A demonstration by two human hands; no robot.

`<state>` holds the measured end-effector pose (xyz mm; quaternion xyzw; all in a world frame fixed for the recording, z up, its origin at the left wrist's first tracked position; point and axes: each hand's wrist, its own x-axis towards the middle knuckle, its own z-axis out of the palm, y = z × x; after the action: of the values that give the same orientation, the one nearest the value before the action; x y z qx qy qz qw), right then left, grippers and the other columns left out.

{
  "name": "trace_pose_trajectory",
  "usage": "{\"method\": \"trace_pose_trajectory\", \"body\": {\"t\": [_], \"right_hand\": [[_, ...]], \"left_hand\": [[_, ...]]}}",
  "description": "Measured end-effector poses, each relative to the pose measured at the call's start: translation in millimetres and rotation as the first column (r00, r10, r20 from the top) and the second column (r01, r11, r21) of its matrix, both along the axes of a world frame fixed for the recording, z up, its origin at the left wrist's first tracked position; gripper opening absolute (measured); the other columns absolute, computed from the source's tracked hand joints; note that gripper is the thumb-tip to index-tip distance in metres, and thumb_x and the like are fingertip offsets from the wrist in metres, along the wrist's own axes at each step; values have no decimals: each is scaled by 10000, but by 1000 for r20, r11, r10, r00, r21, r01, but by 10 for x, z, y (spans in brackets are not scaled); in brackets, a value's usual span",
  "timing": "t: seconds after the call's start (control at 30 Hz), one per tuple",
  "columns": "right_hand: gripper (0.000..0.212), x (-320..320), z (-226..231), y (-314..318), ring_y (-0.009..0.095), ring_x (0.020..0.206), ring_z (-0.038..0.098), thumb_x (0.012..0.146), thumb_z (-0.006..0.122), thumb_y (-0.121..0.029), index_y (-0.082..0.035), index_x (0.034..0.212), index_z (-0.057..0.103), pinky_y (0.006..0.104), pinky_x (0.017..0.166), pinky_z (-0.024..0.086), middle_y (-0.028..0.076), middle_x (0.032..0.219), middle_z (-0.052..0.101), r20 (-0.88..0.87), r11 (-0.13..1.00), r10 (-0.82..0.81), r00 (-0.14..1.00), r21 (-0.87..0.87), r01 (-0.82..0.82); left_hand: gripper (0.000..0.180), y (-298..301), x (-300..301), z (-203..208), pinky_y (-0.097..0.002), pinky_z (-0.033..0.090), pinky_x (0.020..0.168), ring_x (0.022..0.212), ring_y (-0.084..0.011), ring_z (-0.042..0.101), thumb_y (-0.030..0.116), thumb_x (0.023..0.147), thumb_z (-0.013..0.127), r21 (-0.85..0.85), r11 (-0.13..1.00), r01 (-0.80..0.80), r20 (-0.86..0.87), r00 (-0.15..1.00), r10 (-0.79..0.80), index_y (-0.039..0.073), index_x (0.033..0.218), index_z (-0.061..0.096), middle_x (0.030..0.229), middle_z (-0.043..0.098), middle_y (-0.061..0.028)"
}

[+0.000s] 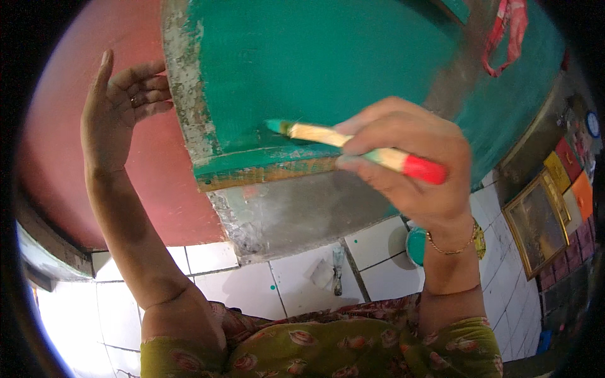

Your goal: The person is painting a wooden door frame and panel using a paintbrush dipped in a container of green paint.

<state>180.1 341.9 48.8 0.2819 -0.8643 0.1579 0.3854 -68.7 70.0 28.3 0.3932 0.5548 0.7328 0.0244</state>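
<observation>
While the right hand (435,148) is clamped on a red-ended paintbrush (315,134), bristles (275,125) at the green panel (296,69), lower left, contact unclear, the left hand (120,97) has fingers (151,96) extended, slightly apart, by the rough grey edge (185,82); green container (416,246) partly behind right wrist.

No legible txt, nos., labels or signs on brush (315,134) or green surface (302,63); 1 round blue-rimmed disc (592,125) w/ pale face, past green surface's R edge, too small & blurry to read
</observation>
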Motion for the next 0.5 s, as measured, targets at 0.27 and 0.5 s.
{"method": "trace_pose_trajectory", "body": {"t": [0.27,0.5], "right_hand": [[114,-401,133,-125,278,725,632,751,742,-31,-31,834,664,346,652,490,127,799,649,37,997,8,999,81,-11],[131,-141,280,-250,213,807,671,727,785,-51,-25,841,726,304,694,517,116,854,707,123,993,-16,992,119,1]], "left_hand": [[758,41,22,-26,-304,534,819,811,-191,682,612,986,321,42,999,-3,12,1000,2,-48,1121,668,889,699,-121],[763,32,92,-62,-372,537,881,887,-223,693,608,1010,247,77,954,291,-176,945,-275,-28,1191,627,999,710,-127]]}}
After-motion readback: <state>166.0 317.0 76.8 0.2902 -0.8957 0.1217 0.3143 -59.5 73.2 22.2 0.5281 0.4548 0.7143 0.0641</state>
